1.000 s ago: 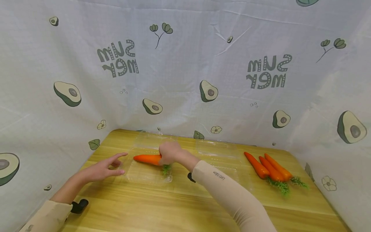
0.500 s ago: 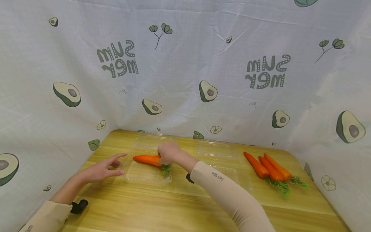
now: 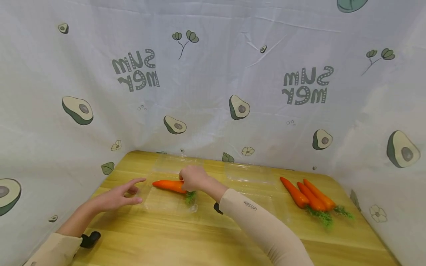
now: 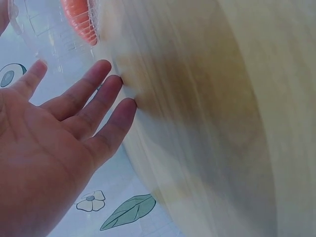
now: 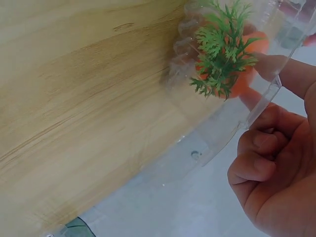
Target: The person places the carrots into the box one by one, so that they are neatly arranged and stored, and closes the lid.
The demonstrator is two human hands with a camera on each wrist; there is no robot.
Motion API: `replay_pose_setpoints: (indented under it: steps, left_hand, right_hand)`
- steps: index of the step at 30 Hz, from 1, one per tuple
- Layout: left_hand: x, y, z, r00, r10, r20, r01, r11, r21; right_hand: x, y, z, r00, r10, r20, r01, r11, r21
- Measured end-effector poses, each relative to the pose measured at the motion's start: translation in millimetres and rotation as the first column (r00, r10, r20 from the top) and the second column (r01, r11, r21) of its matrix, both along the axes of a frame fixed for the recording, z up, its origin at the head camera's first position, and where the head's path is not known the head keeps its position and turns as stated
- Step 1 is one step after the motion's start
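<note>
Nearest, two beige sleeves (image 3: 263, 225) reach in from the lower edge over a wood-grain tabletop (image 3: 159, 240), with a black device (image 3: 90, 239) at the left wrist. The left hand (image 3: 116, 195) is just beside the left end of a clear plastic container (image 3: 166, 208). Its grip is relaxed, fingers extended and spread; whether a fingertip touches the plastic is hard to tell.

An orange carrot (image 3: 166, 184) lies inside that container, tip to the left, its leafy green top (image 3: 190, 198) at the right. The right hand (image 3: 193, 178) reaches down over it, its grip pinching the thick end near the greens, with other fingers curled toward the palm.

To the right sits a second clear container (image 3: 263, 201), partly behind the right forearm. Farther right, three carrots (image 3: 311, 196) lie close together, tips pointing away, greens toward the near side. Behind everything hangs a pale cloth (image 3: 206, 74) printed with avocados, flowers, leaves and the word "summer" in mirror writing.
</note>
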State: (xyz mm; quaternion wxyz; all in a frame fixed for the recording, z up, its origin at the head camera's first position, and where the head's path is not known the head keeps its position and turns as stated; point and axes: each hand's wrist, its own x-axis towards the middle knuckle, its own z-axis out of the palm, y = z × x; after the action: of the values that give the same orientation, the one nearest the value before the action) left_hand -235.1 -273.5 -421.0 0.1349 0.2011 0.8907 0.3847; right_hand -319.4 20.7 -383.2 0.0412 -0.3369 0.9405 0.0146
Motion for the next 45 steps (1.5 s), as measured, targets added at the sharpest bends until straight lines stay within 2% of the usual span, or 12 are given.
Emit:
replay_pose_setpoints:
  steps: [10, 20, 31, 38, 45]
  left_hand:
    - [-1.1, 2.4, -0.3, 1.000, -0.002, 0.012, 0.003, 1.000, -0.007]
    - [0.4, 0.4, -3.3, 1.000, -0.013, 0.020, 0.013, 1.000, 0.013]
    - [-1.7, -0.2, -0.5, 1.000, -0.021, 0.017, 0.021, 1.000, 0.016]
    - [-1.1, 0.8, 0.6, 1.000, -0.018, 0.012, 0.018, 1.000, 0.016]
    - [0.0, 0.5, 0.0, 1.000, -0.018, 0.016, 0.017, 1.000, 0.016]
  right_hand:
    - [0.1, 11, 1.9, 0.999, -0.001, 0.042, 0.003, 0.998, -0.063]
    - [7.1, 26, 13.8, 0.997, -0.017, 0.079, 0.026, 0.993, -0.111]
    - [14.8, 52, 31.6, 0.993, -0.015, 0.120, 0.035, 0.987, -0.160]
    - [21.5, 70, 46.7, 0.995, -0.015, 0.095, 0.033, 0.982, -0.184]
    - [28.5, 89, 54.2, 0.999, -0.011, 0.054, 0.022, 0.976, -0.216]
